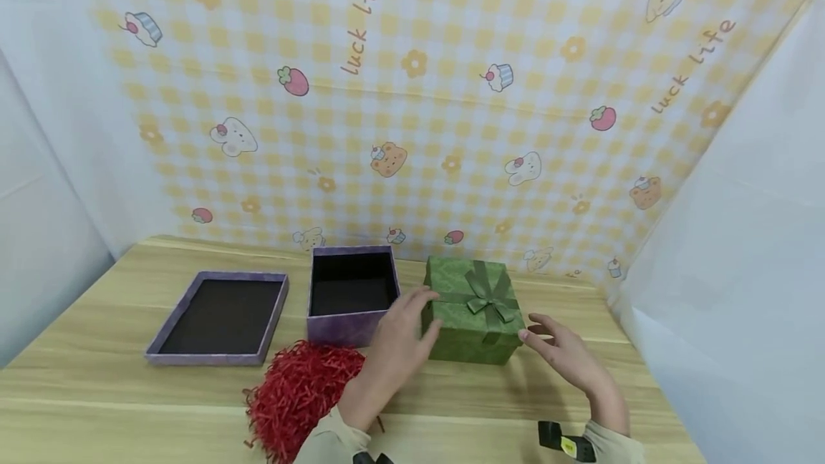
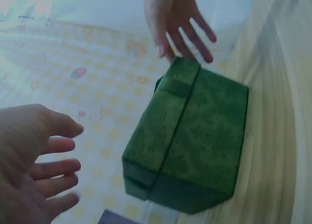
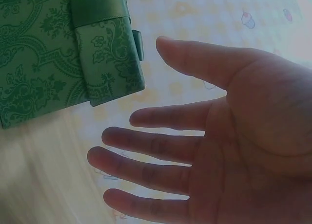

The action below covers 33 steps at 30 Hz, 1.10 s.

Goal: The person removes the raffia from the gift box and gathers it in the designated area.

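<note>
The left hand (image 1: 398, 331) and right hand (image 1: 570, 358), relaxed and empty, flank the box (image 1: 454, 317); even pressure from both sides, sparing the bow (image 1: 491, 301), should serve best.

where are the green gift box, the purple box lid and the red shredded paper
Green gift box (image 1: 465, 315): head view, on its top face
Purple box lid (image 1: 219, 318): head view, on its dark inner face
Red shredded paper (image 1: 300, 394): head view, middle of the pile
</note>
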Tool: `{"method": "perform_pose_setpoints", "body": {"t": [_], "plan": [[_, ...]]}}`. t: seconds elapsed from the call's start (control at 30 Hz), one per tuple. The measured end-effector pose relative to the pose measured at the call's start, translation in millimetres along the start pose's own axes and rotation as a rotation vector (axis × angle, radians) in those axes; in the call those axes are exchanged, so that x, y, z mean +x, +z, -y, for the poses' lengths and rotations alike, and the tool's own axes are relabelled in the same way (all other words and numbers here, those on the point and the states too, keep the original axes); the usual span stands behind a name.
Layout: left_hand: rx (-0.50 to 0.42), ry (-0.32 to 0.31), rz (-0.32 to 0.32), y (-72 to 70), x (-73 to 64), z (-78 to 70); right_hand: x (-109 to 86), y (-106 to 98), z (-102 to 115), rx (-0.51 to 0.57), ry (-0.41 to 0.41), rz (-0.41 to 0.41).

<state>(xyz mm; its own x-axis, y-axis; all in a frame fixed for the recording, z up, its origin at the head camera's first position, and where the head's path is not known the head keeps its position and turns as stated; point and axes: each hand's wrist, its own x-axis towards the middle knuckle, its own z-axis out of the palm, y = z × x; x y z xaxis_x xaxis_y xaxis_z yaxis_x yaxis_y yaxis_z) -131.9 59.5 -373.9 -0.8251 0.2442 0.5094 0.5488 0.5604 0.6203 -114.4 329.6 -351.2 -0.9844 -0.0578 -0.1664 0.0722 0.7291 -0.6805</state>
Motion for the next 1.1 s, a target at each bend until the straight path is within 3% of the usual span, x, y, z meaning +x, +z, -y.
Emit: {"method": "perform_pose_setpoints", "body": {"t": [0.07,0.13,0.23,0.3,0.57,0.73,0.93,1.0,1.1], "plan": [[0.087,-0.011,0.008,-3.0,-2.0,3.8,-0.2,-2,0,-0.012,0.001,0.005],[0.144,-0.031,0.07,-5.1,-4.8,9.1,-1.0,-3,0,-0.026,0.006,0.012],[0.157,-0.044,0.169,-8.2,-8.0,14.4,-2.3,-4,1,-0.041,0.014,0.022],[0.141,-0.045,0.196,-10.7,-8.7,15.7,-3.6,-3,1,-0.049,0.02,0.024],[0.089,-0.073,0.211,-18.0,-10.1,16.2,-8.6,-4,-2,-0.09,0.043,0.013],[0.039,-0.133,0.213,-22.9,-8.8,19.2,-7.3,-8,-2,-0.098,0.03,0.012],[0.066,-0.145,0.19,-30.8,-11.2,18.5,-4.7,-2,-2,-0.072,0.029,0.024],[0.038,-0.139,0.177,-31.0,-10.8,16.1,-3.2,2,-1,-0.052,0.037,0.028],[-0.075,-0.146,0.185,-27.0,-9.0,10.1,0.1,7,3,-0.019,0.041,0.028]]}}
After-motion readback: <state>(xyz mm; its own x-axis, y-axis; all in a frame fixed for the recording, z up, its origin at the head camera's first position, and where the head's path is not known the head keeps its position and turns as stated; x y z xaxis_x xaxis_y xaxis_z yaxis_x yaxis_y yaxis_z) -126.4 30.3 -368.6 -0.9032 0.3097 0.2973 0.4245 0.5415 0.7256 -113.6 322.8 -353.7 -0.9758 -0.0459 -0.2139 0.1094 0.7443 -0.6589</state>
